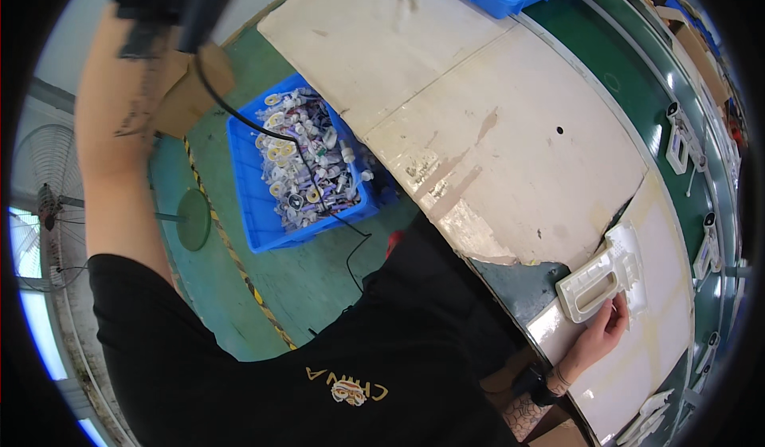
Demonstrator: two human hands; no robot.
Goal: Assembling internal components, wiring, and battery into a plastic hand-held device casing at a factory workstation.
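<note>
On the table's right side lies a cream-white plastic housing (588,290) with a long oval handle opening. A second white plastic piece (635,276) is right beside or under it. My right hand (603,331) has its fingers bent on the lower edge of the housing, a black band around the wrist. My left arm is raised toward the upper left. A dark, blurred device (163,9) with a black cable (239,116) covers its wrist, and the left hand itself does not show.
A blue crate (253,200) of small plastic parts stands on the green floor to the left; another blue crate (510,5) is at the far end. Along the right runs a green conveyor (637,72) carrying white parts (679,144). A fan (49,200) and cardboard box (191,96) stand left.
</note>
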